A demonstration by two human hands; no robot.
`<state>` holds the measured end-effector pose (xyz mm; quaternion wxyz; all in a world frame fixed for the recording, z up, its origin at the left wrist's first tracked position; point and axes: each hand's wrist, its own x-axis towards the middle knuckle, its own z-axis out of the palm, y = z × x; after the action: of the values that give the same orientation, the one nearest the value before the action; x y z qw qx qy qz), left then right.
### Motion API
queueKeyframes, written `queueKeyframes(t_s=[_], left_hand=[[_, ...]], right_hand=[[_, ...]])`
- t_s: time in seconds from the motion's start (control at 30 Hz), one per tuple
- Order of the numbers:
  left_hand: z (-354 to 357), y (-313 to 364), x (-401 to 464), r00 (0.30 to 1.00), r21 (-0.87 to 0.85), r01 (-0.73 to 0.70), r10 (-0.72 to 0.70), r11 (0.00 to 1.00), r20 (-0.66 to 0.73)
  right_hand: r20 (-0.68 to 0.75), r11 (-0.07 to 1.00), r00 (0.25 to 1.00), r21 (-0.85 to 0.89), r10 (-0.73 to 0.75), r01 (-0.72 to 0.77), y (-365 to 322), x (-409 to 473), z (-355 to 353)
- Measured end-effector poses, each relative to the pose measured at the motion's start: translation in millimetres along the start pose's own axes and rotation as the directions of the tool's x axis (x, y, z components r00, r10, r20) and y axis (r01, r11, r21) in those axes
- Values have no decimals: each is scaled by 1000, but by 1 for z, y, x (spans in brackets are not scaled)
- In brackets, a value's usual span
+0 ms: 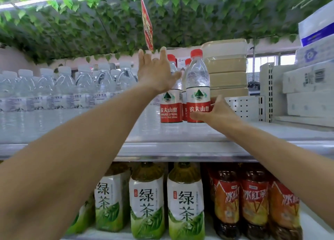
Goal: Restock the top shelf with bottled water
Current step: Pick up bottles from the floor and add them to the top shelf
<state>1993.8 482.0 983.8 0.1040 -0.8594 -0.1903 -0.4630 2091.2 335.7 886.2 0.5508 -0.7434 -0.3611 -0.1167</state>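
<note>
Right hand (215,113) grips front water bottle (197,87); left hand (155,73) spread, fingers straight

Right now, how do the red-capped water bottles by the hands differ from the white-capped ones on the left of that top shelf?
The red-capped bottles wear bold red and white labels; the white-capped bottles have pale, faint ones. The red-capped are few; the white-capped fill crowded rows. The right hand grips one red-capped bottle and the open left hand reaches beside another; nothing touches the white-capped. Both are clear, upright water bottles on the top shelf.
</note>
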Motion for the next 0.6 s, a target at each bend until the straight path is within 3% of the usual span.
queueKeyframes(t_s=[0.6], left_hand=[[1, -1, 1, 1000, -208, 16, -11, 978, 26]], right_hand=[[38, 994, 998, -96, -56, 60, -1, 8, 10]])
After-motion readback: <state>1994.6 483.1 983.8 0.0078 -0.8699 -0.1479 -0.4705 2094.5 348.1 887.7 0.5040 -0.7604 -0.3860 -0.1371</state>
